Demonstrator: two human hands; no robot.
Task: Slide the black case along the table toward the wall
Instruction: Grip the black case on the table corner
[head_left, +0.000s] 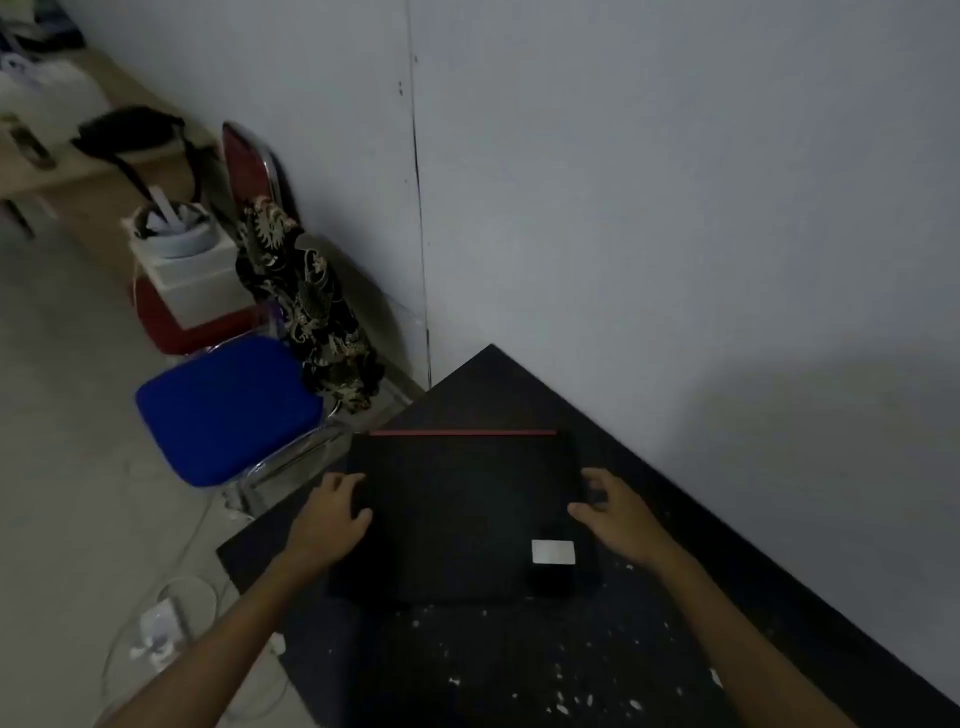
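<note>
1. Left hand (332, 512) clamps the case's left edge, thumb on top, fingers curled over the side.
2. Right hand (613, 512) grips the right edge the same way, thumb on the lid, fingers bent round the side.
3. Case (462, 519): flat, black, rectangular, matte; thin red strip along the far edge, small white label near the right front corner.
4. Case lies flat on the table (519, 670), near its far corner, left edge at the table's left edge.
5. Table dark, flecked white, set against the wall (675, 208).
6. Blue chair (223, 410) beside the table, left.
</note>
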